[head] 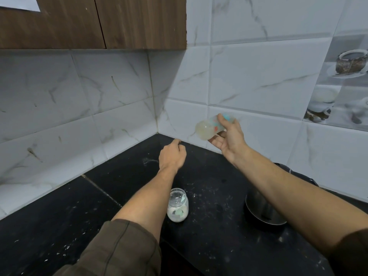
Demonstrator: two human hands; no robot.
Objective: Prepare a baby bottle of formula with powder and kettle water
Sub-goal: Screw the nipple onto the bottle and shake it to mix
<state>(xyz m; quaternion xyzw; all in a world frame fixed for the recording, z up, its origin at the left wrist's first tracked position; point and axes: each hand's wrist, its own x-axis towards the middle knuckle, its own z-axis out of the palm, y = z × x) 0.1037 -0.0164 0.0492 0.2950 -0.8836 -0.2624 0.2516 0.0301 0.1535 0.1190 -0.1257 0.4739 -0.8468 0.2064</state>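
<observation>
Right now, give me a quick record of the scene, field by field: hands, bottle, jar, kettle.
right hand: holds the bottle raised near the wall
bottle: tilted almost sideways, blurred
left hand: above the counter, fingers curled, inside of hand hidden
jar: upright on the counter, white powder inside
kettle: on the counter, partly under the right forearm

Flat, dimmish indoor light, cabinet [119, 22] shadow across tiles [169, 76] up-left of the grip, bottle [209, 127] in right hand [229, 140] motion-blurred, wide-angle bowing at edges
</observation>
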